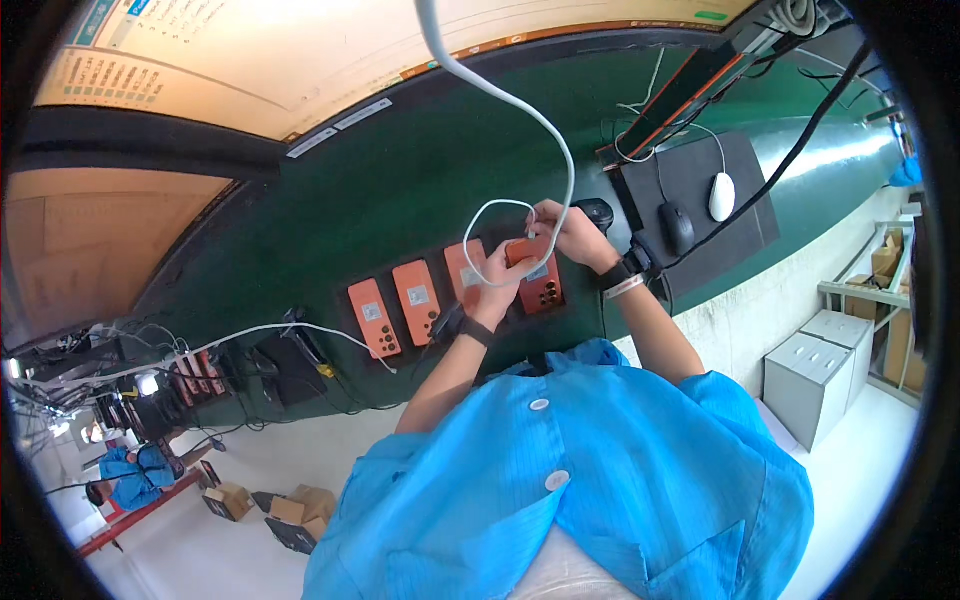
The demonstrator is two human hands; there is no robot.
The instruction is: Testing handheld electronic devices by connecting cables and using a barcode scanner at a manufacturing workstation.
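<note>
Both hands meet over a green worktop. The left hand has its grip closed around an orange phone, raised just off the surface. The right hand pinches the end of a white cable at the phone's top edge; the cable loops upward from the grip. Left of the hands, three more orange phones lie face down in a row. Right of them sits a black mat with two mice.
</note>
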